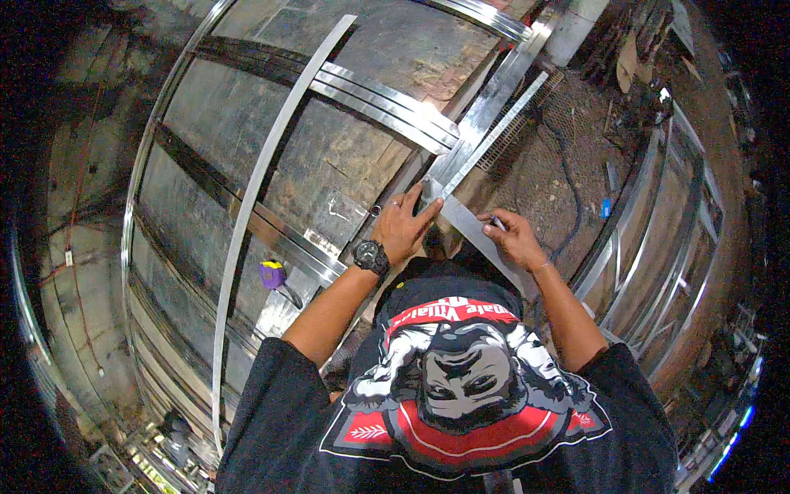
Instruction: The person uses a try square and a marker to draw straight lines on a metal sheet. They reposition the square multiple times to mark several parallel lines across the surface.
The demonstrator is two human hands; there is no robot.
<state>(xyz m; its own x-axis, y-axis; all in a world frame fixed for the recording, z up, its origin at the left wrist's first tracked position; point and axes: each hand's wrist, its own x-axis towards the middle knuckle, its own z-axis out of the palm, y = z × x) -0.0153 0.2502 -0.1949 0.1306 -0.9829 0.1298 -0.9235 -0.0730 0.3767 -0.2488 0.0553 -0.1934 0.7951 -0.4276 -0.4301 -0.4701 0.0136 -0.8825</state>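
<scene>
My left hand [401, 226], a black watch on its wrist, has its fingers spread and pressed down at the corner of a flat metal square [473, 226]. One leg of the square slants down toward my right hand; its narrower leg [502, 123] runs alongside a shiny metal bar [487, 109]. My right hand [518, 239] is closed in a pinch on a small pen-like marker [498, 223], just beside the square's wide leg. Most of the marker is hidden by the fingers.
Shiny metal cross rails [383, 107] lie over a dark worn board [329, 156] on my left. A long flat metal strip [262, 177] crosses them. A yellow and purple tape measure [271, 274] sits near my left forearm. Another metal frame [658, 239] stands right; a dark cable [573, 193] trails on the ground.
</scene>
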